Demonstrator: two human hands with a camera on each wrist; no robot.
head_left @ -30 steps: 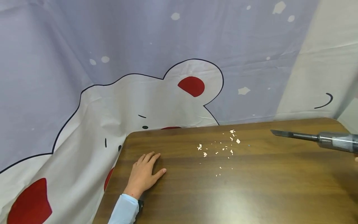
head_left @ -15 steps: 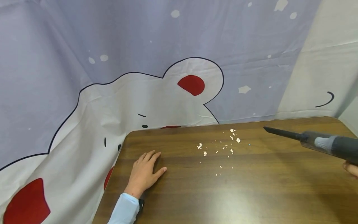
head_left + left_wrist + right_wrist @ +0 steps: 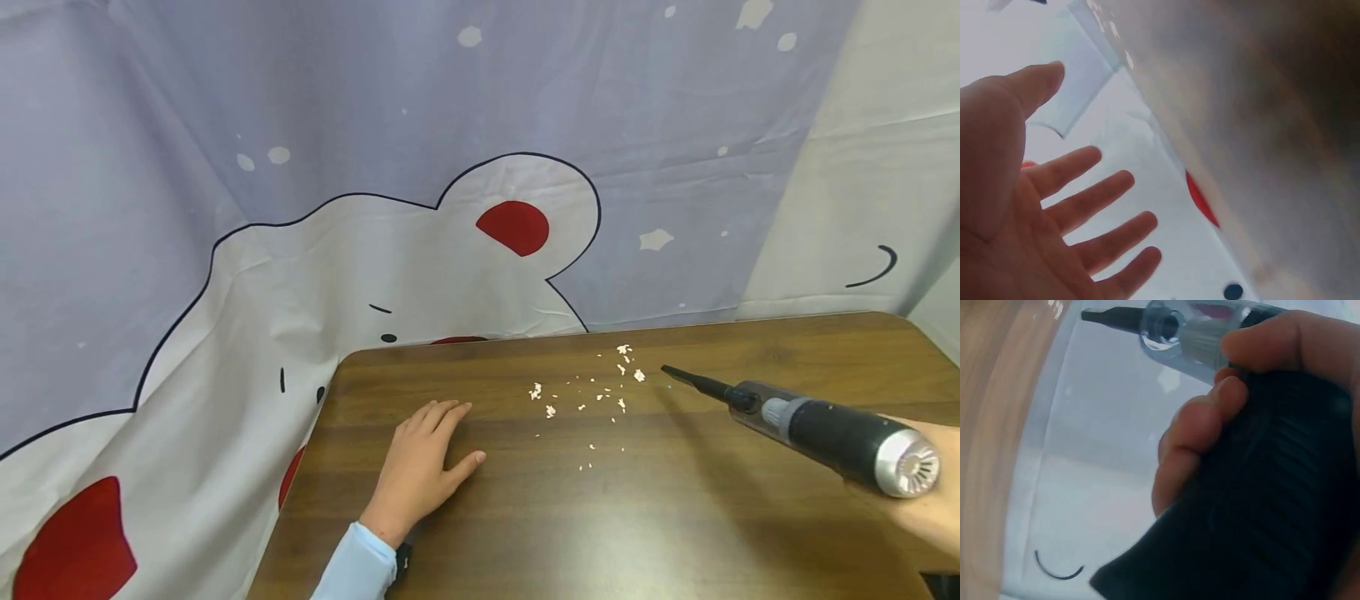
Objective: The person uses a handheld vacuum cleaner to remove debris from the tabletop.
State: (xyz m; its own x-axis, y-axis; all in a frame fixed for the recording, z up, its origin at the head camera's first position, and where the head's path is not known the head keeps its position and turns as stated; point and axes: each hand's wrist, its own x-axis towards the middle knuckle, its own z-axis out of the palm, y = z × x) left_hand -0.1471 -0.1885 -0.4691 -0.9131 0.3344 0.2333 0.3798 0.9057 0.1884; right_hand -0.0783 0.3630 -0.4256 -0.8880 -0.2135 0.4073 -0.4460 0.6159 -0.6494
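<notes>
My right hand [image 3: 930, 517] grips a dark handheld vacuum cleaner [image 3: 832, 433] at the right of the head view. Its narrow black nozzle [image 3: 697, 382] points left, the tip just right of scattered white scraps [image 3: 639, 376] on the tabletop. In the right wrist view, the fingers [image 3: 1194, 425] curl round the black body [image 3: 1260, 481], with the clear dust cup [image 3: 1200, 337] ahead of them. My left hand [image 3: 420, 467] is low over the wooden table, left of the scraps, fingers spread and holding nothing. The left wrist view shows its palm [image 3: 997, 187] and extended fingers.
The brown wooden table [image 3: 525, 533] has rounded far corners. Behind it and along its left side hangs a curtain [image 3: 360, 100] printed with white and red cartoon shapes. A tiny blue speck [image 3: 669, 387] lies right of the scraps.
The vacuum cleaner has swung in from the right edge, its nozzle moving left towards the scraps, and more of my right hand shows. My left hand has shifted a little to the right.
</notes>
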